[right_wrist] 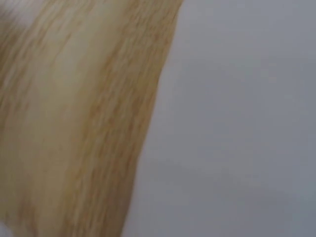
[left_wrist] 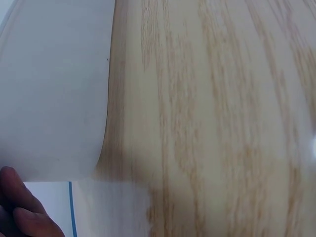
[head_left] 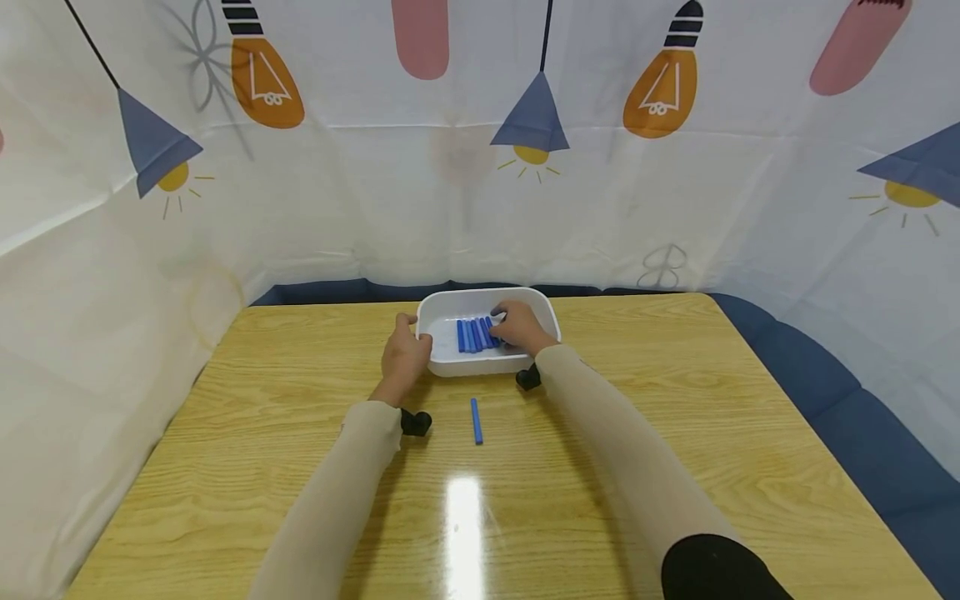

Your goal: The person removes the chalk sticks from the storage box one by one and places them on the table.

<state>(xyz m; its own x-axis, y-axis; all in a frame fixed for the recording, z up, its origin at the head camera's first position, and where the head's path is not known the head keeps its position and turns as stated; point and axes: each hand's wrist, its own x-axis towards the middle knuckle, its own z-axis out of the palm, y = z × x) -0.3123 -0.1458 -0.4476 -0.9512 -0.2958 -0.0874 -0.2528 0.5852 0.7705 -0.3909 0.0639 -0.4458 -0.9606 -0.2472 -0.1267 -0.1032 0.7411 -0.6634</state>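
Note:
A white plastic tray [head_left: 491, 364] sits on the wooden table, holding a row of several short blue sticks [head_left: 472, 335] laid side by side. My left hand [head_left: 405, 360] holds the tray's left side, thumb at the rim; its fingertips [left_wrist: 32, 222] show by the tray's wall in the left wrist view. Inside the tray, my right hand [head_left: 522, 327] has its thumb and curled fingers on the stick at the row's right end, partly hiding it. One more blue stick [head_left: 477, 421] lies alone on the table in front of the tray.
The wooden table [head_left: 622, 500] reaches under both forearms. Behind it hangs a white printed cloth [head_left: 390, 200], with dark blue padding [head_left: 810, 375] along the right and back edges. The right wrist view shows mostly the tray's outer wall [right_wrist: 227, 128].

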